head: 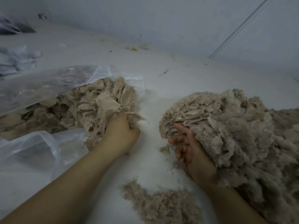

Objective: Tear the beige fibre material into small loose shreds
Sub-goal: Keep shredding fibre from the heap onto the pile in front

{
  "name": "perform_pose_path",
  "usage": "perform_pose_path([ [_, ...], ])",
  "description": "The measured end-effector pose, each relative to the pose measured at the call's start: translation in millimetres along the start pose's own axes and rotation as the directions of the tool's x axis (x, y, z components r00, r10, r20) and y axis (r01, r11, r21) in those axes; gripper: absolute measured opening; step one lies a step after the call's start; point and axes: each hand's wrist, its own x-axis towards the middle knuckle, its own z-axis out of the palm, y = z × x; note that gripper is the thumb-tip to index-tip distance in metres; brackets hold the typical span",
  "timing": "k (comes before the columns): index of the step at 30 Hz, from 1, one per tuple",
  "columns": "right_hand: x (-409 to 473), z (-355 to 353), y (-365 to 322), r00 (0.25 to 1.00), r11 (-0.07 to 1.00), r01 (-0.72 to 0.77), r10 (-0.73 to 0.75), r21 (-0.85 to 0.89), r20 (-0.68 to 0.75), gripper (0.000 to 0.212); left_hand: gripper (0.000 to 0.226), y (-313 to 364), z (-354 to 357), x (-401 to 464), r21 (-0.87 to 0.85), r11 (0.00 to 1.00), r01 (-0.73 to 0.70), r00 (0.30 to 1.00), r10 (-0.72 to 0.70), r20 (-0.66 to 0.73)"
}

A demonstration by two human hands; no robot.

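Note:
Beige fibre material [90, 104] spills from the mouth of a clear plastic bag [48, 83] lying on the white floor at the left. My left hand [121, 135] grips a clump at the near edge of that heap, fingers curled into it. At the right a large pile of beige shreds [234, 126] lies on the floor. My right hand [192, 151] rests against the pile's left side, palm up, fingers loosely spread and partly under the fibres. A smaller patch of loose shreds [161, 206] lies near the bottom centre.
The white floor [150, 162] runs back to a pale wall. Crumpled white plastic [17, 59] sits at the far left. Small yellow scraps [134, 49] lie near the wall. A thin pale rod or cable [239, 28] slants up the wall at the right.

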Motion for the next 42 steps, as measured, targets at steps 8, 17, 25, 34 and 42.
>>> perform_pose_path([
  [8,0.7,-0.9,0.1,0.999,0.999,-0.038,0.037,0.012,0.023,0.048,0.029,-29.0,-17.7,14.6,0.579,0.769,-0.271,0.944,0.331,0.001],
  [17,5.0,-0.5,2.8,0.998,0.995,-0.063,0.062,0.073,0.012,0.048,0.019,-22.1,-34.1,7.8,0.759,0.438,-0.482,0.845,0.463,0.269],
  [25,6.0,-2.5,3.5,0.998,0.996,-0.055,0.054,0.067,0.016,0.078,0.026,5.0,-23.8,-25.1,0.695,0.343,-0.632,0.744,0.518,0.421],
  [34,7.2,-2.0,2.8,0.995,0.990,-0.054,0.065,0.132,-0.079,0.055,0.027,-17.7,-16.9,12.4,0.806,0.384,-0.451,0.884,0.314,0.345],
  [42,3.7,1.8,-1.6,0.996,0.987,-0.044,0.056,0.154,-0.074,0.050,0.014,11.7,31.7,-36.0,0.626,0.254,-0.737,0.613,0.642,0.461],
])
